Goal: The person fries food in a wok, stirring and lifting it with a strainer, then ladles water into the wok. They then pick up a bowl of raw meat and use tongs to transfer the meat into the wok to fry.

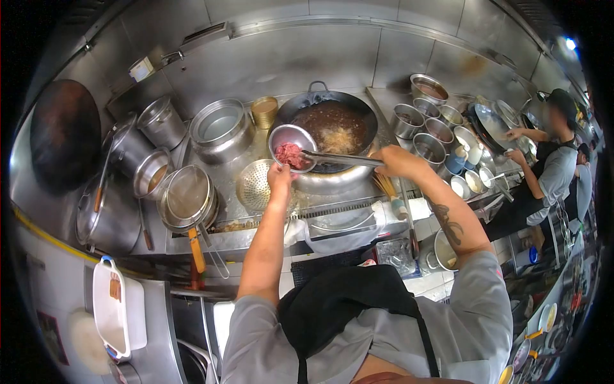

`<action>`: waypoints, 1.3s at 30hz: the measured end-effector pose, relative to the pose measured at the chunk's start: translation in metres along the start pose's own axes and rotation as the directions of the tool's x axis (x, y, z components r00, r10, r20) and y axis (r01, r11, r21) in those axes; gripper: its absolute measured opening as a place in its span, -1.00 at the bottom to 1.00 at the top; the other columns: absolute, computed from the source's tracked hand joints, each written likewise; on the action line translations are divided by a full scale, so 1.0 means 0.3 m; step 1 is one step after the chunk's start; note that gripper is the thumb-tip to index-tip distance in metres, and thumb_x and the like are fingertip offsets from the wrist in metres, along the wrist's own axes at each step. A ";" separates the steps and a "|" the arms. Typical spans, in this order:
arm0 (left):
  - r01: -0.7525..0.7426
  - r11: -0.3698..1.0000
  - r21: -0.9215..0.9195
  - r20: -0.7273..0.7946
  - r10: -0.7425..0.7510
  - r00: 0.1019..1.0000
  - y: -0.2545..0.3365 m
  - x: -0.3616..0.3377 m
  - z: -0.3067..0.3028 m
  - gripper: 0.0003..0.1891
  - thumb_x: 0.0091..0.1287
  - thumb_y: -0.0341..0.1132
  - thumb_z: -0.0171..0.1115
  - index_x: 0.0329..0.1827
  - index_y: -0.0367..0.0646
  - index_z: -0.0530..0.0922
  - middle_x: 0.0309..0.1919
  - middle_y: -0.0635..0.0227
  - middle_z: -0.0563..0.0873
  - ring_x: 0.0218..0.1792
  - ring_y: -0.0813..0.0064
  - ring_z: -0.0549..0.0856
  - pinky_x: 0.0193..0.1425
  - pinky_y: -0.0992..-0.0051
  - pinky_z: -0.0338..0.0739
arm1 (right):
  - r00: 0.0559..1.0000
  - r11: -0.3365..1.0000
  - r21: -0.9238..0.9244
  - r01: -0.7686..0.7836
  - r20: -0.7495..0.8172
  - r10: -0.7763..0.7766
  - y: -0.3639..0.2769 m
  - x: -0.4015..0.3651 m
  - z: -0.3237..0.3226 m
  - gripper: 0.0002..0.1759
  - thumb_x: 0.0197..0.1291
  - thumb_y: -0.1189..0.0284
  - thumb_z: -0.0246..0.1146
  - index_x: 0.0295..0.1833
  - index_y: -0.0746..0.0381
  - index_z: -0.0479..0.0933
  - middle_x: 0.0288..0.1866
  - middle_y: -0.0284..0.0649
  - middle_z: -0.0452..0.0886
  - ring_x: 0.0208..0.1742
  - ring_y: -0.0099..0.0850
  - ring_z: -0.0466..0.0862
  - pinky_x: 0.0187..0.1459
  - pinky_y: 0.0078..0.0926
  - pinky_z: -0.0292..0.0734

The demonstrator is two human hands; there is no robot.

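My left hand [280,180] grips a small metal bowl [300,135] from its near side. Raw red meat [290,155] lies in the bowl, which is tilted. A pair of metal tongs [348,159] is in my right hand [392,161], fingers closed around it, tips at the meat. Both hands are at the near edge of a large black wok [369,114]. Dark brown liquid [320,120] fills the wok, with pale foam [342,137] near its front right. The bowl covers part of the wok's left rim.
A perforated skimmer [254,184] lies left of the wok, near a steel pot [220,134] and a wire strainer [187,192]. Several seasoning containers [428,148] stand to the right. A bamboo brush [389,192] sits below my right hand. A co-worker [553,160] works at another wok [489,125].
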State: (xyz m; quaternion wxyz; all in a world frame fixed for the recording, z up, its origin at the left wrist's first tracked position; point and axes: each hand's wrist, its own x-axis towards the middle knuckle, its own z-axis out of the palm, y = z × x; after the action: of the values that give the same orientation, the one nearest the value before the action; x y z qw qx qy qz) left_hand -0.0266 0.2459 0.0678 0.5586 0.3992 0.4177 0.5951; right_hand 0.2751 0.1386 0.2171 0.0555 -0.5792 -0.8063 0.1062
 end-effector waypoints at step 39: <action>-0.162 0.803 0.573 -0.174 0.312 0.934 -0.151 0.205 -0.102 -0.82 0.06 -0.38 0.12 -0.59 -0.28 0.37 -0.67 0.09 0.52 -0.58 0.15 0.51 -0.38 0.24 0.39 | 0.996 0.996 0.041 -0.083 -0.026 0.084 -0.016 0.029 0.034 -0.61 -0.14 0.30 0.34 -0.20 0.33 0.57 -0.26 0.10 0.61 -0.17 -0.01 0.61 -0.09 -0.14 0.50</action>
State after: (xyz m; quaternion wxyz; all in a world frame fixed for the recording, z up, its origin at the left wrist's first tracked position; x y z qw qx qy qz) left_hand -0.0440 0.3068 0.0154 0.2811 0.5105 0.5865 0.5625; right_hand 0.2658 0.1443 0.2080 0.0734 -0.6126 -0.7783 0.1164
